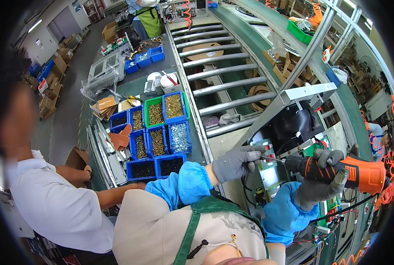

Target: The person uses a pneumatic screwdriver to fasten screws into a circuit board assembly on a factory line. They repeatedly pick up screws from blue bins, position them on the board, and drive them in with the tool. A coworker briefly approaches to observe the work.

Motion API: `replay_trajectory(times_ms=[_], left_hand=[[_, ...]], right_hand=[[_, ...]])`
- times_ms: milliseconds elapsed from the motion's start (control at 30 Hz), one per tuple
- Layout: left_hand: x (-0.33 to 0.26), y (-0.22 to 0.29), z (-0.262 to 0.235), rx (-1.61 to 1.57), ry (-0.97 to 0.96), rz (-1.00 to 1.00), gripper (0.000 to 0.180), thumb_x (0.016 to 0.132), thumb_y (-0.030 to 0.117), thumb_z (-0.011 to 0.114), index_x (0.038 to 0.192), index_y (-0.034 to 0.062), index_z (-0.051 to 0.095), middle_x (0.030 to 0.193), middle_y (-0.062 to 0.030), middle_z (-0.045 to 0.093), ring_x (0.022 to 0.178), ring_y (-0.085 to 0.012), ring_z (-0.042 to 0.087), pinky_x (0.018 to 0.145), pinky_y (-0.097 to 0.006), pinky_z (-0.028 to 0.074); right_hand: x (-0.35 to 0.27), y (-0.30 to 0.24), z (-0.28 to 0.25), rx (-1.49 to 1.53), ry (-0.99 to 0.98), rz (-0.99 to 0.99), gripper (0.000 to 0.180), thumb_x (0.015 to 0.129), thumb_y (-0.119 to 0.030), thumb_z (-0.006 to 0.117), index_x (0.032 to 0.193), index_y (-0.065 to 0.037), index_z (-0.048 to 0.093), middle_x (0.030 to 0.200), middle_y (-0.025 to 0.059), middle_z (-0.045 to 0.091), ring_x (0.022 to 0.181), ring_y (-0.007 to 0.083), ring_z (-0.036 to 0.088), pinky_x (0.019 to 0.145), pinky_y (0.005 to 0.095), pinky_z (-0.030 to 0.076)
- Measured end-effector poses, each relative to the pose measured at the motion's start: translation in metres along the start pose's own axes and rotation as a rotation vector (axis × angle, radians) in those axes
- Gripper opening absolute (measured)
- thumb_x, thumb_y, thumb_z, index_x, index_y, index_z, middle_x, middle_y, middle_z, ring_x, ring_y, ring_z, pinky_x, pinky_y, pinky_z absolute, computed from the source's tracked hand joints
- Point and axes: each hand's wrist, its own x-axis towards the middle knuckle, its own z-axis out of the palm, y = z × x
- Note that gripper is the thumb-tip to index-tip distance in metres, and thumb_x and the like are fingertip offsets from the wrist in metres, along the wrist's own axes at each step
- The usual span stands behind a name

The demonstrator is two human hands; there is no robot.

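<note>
My right hand (322,179), in a grey glove with a blue sleeve cover, grips an orange and black power screwdriver (347,170) held sideways, its bit pointing left. My left hand (236,162), also grey-gloved, pinches the bit's tip and steadies it against a metal panel with circuit boards (272,174) inside an opened appliance chassis (294,126). Both hands are close together over the panel. Whether a screw sits on the tip is too small to tell.
Blue and green bins of screws (159,132) stand to the left on a green bench. A roller conveyor (223,66) runs away ahead. A person in a white shirt (51,207) sits at my left; another in a green apron (148,17) stands far back. Orange coiled hoses (389,185) hang right.
</note>
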Motion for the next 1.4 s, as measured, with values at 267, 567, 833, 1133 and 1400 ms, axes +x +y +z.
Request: replay_trajectory(times_ms=[267,567,833,1133,1400], left_hand=[[0.003,-0.008,-0.009,0.023,0.011,-0.008,0.029,0.092,0.009,0.047,0.119,0.0001,0.047,0.099,-0.0054,0.052,0.075,-0.0074,0.052,0.057,-0.014,0.045],[0.008,-0.013,-0.009,-0.028,0.053,-0.024,0.032,0.091,0.016,0.05,0.118,-0.0011,0.045,0.092,-0.0032,0.048,0.07,-0.0051,0.044,0.055,-0.012,0.042],[0.01,-0.021,-0.009,-0.05,0.027,-0.033,0.039,0.09,0.025,0.053,0.117,-0.0022,0.046,0.086,-0.0034,0.048,0.066,-0.0052,0.043,0.052,-0.013,0.04],[0.008,-0.025,-0.006,0.267,0.126,0.063,0.041,0.089,0.035,0.053,0.109,-0.0005,0.053,0.079,-0.0007,0.052,0.061,-0.0026,0.039,0.048,-0.013,0.034],[0.023,-0.031,-0.02,0.186,0.093,0.028,0.04,0.087,0.038,0.055,0.102,0.0003,0.053,0.074,-0.0003,0.05,0.056,-0.0034,0.037,0.044,-0.015,0.03]], right_hand=[[-0.002,0.002,-0.01,0.002,0.052,0.009,0.072,0.082,-0.032,0.051,0.136,0.0,0.017,0.076,0.0049,0.043,0.059,0.0132,0.045,0.063,0.0349,0.044],[-0.003,-0.003,-0.003,0.023,0.054,0.0,0.075,0.081,-0.032,0.054,0.138,-0.003,0.015,0.076,0.0045,0.043,0.06,0.0144,0.046,0.062,0.0369,0.046],[-0.003,-0.003,-0.006,-0.045,0.071,-0.025,0.07,0.08,-0.034,0.054,0.133,-0.001,0.023,0.076,0.0052,0.045,0.058,0.0142,0.046,0.065,0.037,0.048],[-0.004,0.002,-0.001,-0.116,0.1,0.023,0.045,0.079,-0.04,0.054,0.101,-0.002,0.044,0.068,0.0049,0.044,0.06,0.0147,0.046,0.071,0.0342,0.046],[-0.006,0.004,-0.023,-0.012,0.088,0.05,0.067,0.079,-0.037,0.053,0.129,0.001,0.029,0.074,0.0058,0.046,0.062,0.0158,0.048,0.069,0.0388,0.047]])
